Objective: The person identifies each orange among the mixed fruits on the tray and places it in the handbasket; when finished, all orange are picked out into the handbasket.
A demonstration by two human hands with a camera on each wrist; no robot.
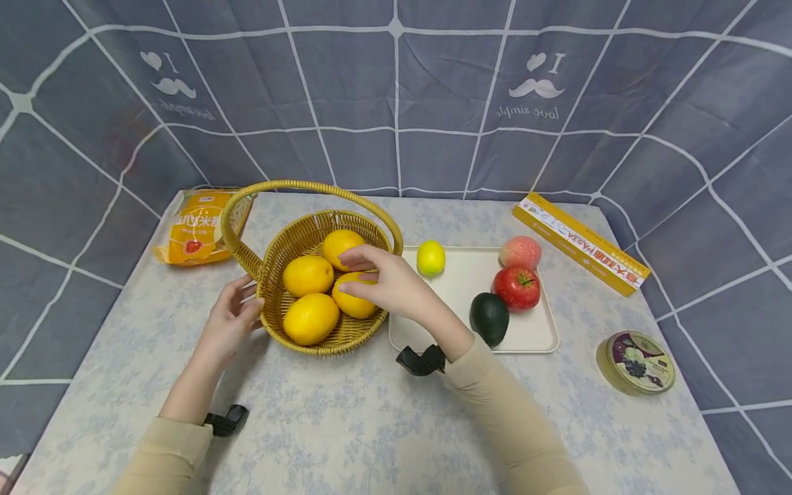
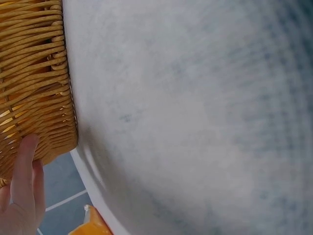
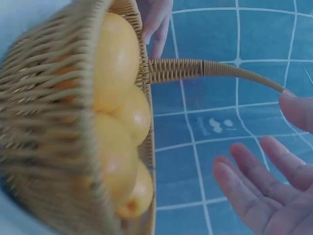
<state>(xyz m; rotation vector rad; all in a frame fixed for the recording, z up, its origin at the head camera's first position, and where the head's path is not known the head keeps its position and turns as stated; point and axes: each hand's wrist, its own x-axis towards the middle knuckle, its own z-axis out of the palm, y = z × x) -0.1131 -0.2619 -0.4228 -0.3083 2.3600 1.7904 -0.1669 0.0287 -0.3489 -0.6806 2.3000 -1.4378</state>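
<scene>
A wicker basket (image 1: 334,344) with a tall arched handle (image 1: 297,184) stands left of the middle of the table. Several orange-yellow lemons (image 1: 311,319) lie inside it. My left hand (image 1: 227,322) is at the basket's left side; in the left wrist view its extended fingers (image 2: 27,166) touch the woven wall. Above the basket's right part hovers my right hand (image 1: 392,278), partly covering two lemons from the head camera. The right wrist view shows its fingers (image 3: 249,171) spread and loosely bent, apart from the fruit, with nothing between them.
A white tray (image 1: 445,302) right of the basket holds a green-yellow fruit (image 1: 430,258), a peach (image 1: 520,252), a red apple (image 1: 516,287) and an avocado (image 1: 489,319). An orange snack bag (image 1: 201,230), a pasta box (image 1: 581,243) and a round tin (image 1: 636,363) stand around.
</scene>
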